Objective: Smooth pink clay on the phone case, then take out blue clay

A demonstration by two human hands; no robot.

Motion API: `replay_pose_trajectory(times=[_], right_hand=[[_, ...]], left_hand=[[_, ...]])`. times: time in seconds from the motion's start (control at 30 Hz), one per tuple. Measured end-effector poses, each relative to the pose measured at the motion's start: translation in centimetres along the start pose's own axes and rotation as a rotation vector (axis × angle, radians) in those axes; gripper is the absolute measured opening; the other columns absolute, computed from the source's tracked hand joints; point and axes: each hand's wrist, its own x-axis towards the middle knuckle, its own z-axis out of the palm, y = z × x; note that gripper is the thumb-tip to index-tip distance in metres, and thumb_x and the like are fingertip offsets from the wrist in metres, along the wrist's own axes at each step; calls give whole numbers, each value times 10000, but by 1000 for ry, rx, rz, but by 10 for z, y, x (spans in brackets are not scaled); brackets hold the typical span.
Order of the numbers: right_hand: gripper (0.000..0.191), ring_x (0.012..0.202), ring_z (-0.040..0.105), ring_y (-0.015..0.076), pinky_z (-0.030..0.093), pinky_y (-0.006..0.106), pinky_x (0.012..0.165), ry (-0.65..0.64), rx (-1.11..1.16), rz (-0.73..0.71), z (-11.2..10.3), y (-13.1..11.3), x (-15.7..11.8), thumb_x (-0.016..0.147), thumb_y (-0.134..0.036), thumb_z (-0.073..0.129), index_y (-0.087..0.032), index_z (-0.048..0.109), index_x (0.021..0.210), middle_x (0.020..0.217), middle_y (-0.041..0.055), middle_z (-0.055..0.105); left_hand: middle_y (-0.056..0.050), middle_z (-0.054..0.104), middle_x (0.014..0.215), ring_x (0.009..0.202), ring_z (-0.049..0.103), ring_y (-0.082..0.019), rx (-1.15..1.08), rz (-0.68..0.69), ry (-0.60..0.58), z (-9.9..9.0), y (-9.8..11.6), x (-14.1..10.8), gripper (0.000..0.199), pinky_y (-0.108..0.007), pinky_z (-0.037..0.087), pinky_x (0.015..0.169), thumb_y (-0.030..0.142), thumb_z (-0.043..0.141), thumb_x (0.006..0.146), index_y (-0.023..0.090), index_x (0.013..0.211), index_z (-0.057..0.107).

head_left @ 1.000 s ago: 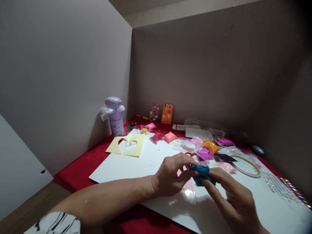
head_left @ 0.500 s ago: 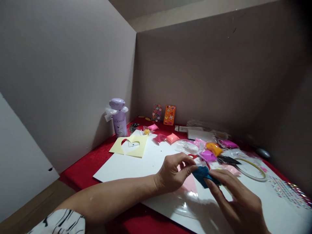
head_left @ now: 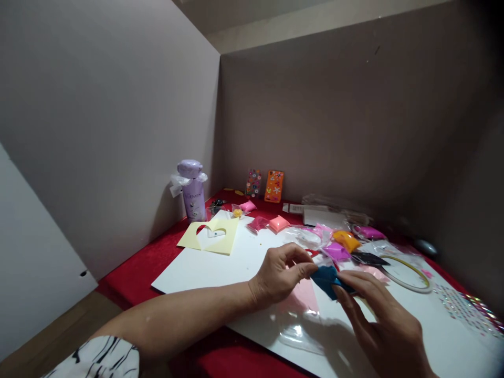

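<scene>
Closest is a white sleeve with black lines (head_left: 94,359). The left hand (head_left: 277,278) pinches one tip of a soft-looking blue piece (head_left: 325,281), and the right hand (head_left: 388,310) squeezes its other side between thumb and fingers. The blue piece is up in the air, over the white board (head_left: 197,275). Just under it is something pink in a clear bag (head_left: 303,296).

The blue piece looks partly folded, so I'd say the work on it is halfway, and it has not been put down yet (how much is left, I can't tell). Farther off, the yellow paper (head_left: 226,244) has its heart hole all cut. The purple bottle (head_left: 193,197) and orange phone case (head_left: 274,186) stand at the back.

One second ago the blue piece was more bunched up; now it is flatter and shows a wide side. Both hands have kept their pinch.
</scene>
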Motion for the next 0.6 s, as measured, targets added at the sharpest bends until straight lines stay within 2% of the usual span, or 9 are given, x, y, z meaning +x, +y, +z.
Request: replay_pose_trajectory(times=[0.07, 0.13, 0.23, 0.33, 0.43, 0.6], right_hand=[[260, 916, 621, 163, 500, 280, 824, 11, -2, -23, 0, 1, 0, 832, -172, 556, -208, 557, 1090, 995, 44, 630], [269, 936, 609, 160, 494, 277, 836, 11, 10, -43, 0, 2, 1, 833, -154, 554, -204, 552, 1097, 1002, 48, 623], [273, 973, 582, 156, 473, 277, 871, 6, 44, -31, 1, 4, 1, 833, -130, 551, -200, 550, 1097, 1022, 55, 601], [271, 999, 563, 165, 457, 297, 902, 6, 63, -2, 3, 6, 0, 835, -130, 547, -197, 546, 1098, 1040, 61, 586], [272, 996, 562, 168, 458, 302, 896, 3, 64, -1, 3, 8, -1, 840, -140, 542, -203, 540, 1104, 1043, 57, 584], [273, 984, 567, 163, 466, 281, 874, -14, 80, -17, 3, 8, 0, 842, -142, 533, -205, 537, 1108, 1037, 53, 589]], left_hand=[[-15, 578, 606, 570, 546, -105, -79, -94, -33, 0, 1, 1, 336, -210, 430, 493, 433, 698, 710, 110, 748, 615], [-5, 558, 603, 546, 524, -91, -97, -131, -50, 0, 3, 2, 368, -201, 422, 473, 462, 712, 685, 107, 727, 624], [-4, 540, 650, 533, 506, -78, -80, -119, -51, -1, 5, 3, 379, -202, 425, 454, 465, 735, 654, 103, 705, 635], [0, 532, 640, 527, 508, -77, -90, -111, -88, -2, 6, 3, 386, -204, 438, 459, 480, 698, 697, 102, 709, 620], [-5, 543, 613, 524, 524, -84, -117, -114, -138, -4, 5, 3, 380, -214, 457, 477, 476, 666, 736, 99, 726, 615], [-32, 575, 649, 580, 574, -121, -165, -119, -193, -5, 3, 4, 389, -241, 485, 487, 454, 710, 699, 82, 803, 657]])
